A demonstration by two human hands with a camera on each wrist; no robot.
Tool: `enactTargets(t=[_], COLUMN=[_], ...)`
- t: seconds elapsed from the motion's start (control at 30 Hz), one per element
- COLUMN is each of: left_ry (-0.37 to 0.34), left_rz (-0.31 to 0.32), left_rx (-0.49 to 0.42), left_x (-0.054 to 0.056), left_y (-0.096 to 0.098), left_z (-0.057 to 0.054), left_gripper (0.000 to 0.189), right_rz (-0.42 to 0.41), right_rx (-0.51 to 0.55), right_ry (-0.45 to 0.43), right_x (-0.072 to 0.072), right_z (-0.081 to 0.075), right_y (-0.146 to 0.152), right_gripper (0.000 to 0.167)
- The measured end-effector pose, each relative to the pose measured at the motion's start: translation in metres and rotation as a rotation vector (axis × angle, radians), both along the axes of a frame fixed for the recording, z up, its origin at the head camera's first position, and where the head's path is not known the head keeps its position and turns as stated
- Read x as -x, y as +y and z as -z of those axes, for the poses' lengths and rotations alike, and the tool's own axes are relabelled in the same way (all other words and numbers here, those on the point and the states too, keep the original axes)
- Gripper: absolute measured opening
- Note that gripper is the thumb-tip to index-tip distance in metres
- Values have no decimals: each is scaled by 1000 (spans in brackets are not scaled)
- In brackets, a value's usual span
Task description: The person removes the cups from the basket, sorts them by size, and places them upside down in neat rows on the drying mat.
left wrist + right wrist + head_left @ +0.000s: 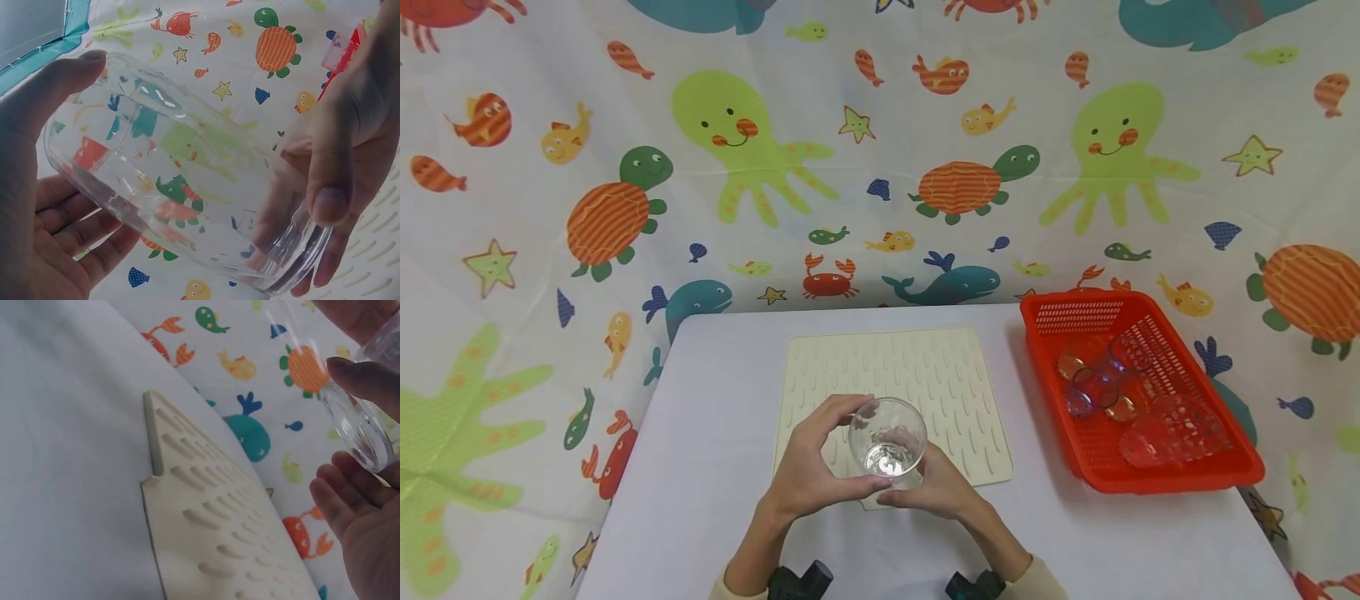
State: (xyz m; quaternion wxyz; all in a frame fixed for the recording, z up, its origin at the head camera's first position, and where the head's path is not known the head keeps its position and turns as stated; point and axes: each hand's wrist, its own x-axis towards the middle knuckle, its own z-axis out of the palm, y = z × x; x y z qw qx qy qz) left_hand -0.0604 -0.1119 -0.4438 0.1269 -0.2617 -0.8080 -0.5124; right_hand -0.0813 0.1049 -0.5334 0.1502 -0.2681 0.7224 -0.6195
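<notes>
A clear drinking glass (pixel 888 429) is held between both hands above the front part of a cream drying mat (pixel 947 392), its mouth toward the head camera. The left hand (pixel 808 467) grips it near the rim, thumb on one side and fingers around the other. At the base end, the right hand (pixel 942 485) holds the glass between thumb and fingers. From the left wrist view, the glass (pixel 169 169) lies tilted across the picture with its thick bottom by the right thumb. The right wrist view shows the glass base (pixel 356 428) between that thumb and the fingers.
A red plastic basket (pixel 1172 483) stands on the right side of the white table (pixel 700 400). Inside are several transparent coloured glass-like pieces (pixel 1093 387) and a clear patterned piece (pixel 1172 433). Behind the table hangs a sea-animal patterned cloth (pixel 880 233).
</notes>
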Motion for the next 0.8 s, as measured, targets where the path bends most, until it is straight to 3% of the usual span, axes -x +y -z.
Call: enactTargets(t=[0.2, 0.5, 0.6, 0.8], left_ry=[20, -23, -51, -177], left_rz=[4, 93, 85, 41], left_rx=[-35, -193, -189, -123], left_x=[0, -5, -8, -18], left_y=[-8, -33, -41, -55], left_z=[1, 11, 14, 17], left_gripper=[86, 94, 96, 102], right_rz=[-6, 9, -5, -44], right_rx=[42, 111, 154, 234], right_ry=[-5, -16, -31, -33], right_x=[0, 5, 7, 11], right_z=[2, -4, -7, -13], right_y=[-2, 14, 20, 30], right_gripper=[76, 69, 70, 71])
